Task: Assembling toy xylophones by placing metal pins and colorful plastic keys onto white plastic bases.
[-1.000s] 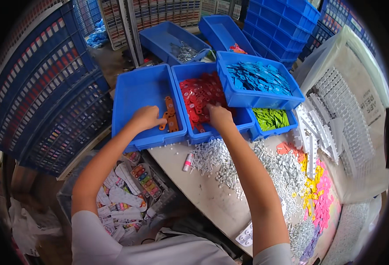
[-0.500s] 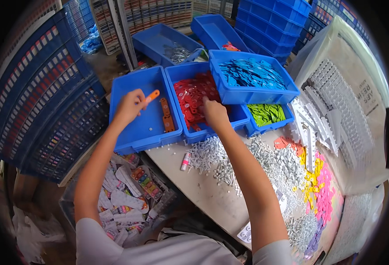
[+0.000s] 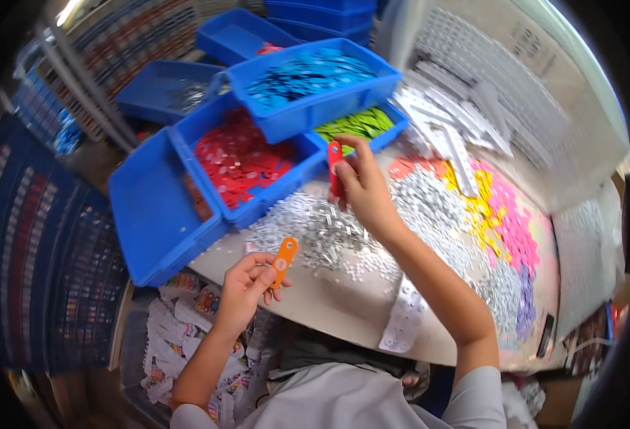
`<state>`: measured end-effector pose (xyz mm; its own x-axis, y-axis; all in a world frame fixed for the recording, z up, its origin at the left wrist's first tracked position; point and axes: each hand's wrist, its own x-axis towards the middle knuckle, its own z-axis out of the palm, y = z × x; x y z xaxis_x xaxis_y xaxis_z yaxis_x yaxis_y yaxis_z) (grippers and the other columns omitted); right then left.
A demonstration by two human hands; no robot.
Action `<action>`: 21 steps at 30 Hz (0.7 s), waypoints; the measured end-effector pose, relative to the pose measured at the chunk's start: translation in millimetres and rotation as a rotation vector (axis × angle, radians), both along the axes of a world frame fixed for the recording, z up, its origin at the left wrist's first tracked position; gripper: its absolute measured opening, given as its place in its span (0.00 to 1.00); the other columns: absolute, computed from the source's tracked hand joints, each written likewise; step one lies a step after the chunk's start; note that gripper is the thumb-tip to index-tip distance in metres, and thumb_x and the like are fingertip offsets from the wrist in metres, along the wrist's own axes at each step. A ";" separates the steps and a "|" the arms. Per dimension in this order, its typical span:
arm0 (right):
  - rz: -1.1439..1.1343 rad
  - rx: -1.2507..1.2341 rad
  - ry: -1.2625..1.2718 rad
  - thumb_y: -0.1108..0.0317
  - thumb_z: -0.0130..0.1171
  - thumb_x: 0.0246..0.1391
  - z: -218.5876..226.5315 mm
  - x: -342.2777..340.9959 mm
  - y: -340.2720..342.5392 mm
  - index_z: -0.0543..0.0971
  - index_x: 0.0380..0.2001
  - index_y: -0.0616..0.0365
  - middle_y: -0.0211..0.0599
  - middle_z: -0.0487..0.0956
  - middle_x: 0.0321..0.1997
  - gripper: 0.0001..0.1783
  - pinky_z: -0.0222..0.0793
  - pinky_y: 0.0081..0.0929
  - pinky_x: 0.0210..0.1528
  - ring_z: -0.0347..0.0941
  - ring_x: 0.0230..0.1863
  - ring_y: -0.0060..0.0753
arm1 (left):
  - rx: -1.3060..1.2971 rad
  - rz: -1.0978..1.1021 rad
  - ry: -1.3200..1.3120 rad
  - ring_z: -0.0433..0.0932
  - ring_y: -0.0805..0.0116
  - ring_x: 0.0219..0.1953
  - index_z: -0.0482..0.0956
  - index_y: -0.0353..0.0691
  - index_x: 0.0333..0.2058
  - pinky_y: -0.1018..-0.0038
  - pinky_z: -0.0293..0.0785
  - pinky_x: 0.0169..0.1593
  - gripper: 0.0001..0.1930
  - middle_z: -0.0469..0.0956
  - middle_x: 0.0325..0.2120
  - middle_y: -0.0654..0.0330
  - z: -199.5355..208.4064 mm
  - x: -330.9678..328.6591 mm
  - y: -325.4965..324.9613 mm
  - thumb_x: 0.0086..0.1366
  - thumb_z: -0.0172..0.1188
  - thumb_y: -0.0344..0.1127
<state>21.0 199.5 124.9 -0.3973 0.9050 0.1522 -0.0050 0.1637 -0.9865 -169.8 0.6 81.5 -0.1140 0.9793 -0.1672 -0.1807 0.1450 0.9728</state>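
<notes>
My left hand (image 3: 247, 286) is closed on a flat orange plastic strip (image 3: 284, 263) with rounded ends and a hole near its tip, held above the near table edge. A similar red plastic strip (image 3: 335, 171) stands upright between the fingers of my right hand (image 3: 365, 187), over the heap of small white and metal pins (image 3: 315, 229). Beyond that hand, lime-green strips (image 3: 358, 125) fill a small blue tray. Loose red strips (image 3: 240, 168) lie in a larger blue tray to its left. On the table near me rests a white holed plastic piece (image 3: 404, 318).
A blue tray of blue strips (image 3: 308, 75) sits across the other trays. The left blue tray (image 3: 154, 229) holds orange strips along its side. Yellow pieces (image 3: 483, 218) and pink pieces (image 3: 513, 229) cover the right side. A bin of packaged pieces (image 3: 179, 343) stands lower left.
My right hand has come out of the red tray with a red strip and moved toward the pins. My left hand has brought the orange strip nearer me. The view has turned right.
</notes>
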 end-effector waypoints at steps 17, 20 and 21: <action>-0.331 0.383 -0.867 0.67 0.71 0.55 -77.2 214.4 -96.5 0.83 0.35 0.52 0.39 0.72 0.65 0.07 0.53 0.50 0.70 0.61 0.71 0.50 | 0.247 -0.342 0.416 0.76 0.65 0.51 0.84 0.35 0.32 0.69 0.69 0.56 0.05 0.77 0.42 0.59 -35.8 134.9 117.3 0.64 0.70 0.30; -0.396 0.361 -0.870 0.63 0.73 0.53 -88.7 213.9 -95.0 0.82 0.40 0.52 0.43 0.70 0.69 0.13 0.51 0.51 0.72 0.59 0.74 0.52 | 0.385 -0.415 0.611 0.76 0.61 0.52 0.85 0.36 0.33 0.67 0.69 0.57 0.07 0.76 0.44 0.57 -42.8 151.3 142.2 0.62 0.72 0.33; -0.457 0.363 -0.872 0.61 0.74 0.52 -93.0 213.5 -94.7 0.82 0.43 0.52 0.45 0.69 0.70 0.17 0.51 0.52 0.73 0.59 0.74 0.53 | 0.383 -0.418 0.617 0.76 0.61 0.52 0.85 0.36 0.33 0.67 0.69 0.57 0.07 0.76 0.44 0.57 -44.6 157.2 148.4 0.62 0.72 0.33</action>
<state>234.5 104.8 31.8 -0.1318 0.9537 0.2703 0.8209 0.2579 -0.5096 -12.6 149.0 36.9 0.3088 0.9377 0.1593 0.3953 -0.2789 0.8752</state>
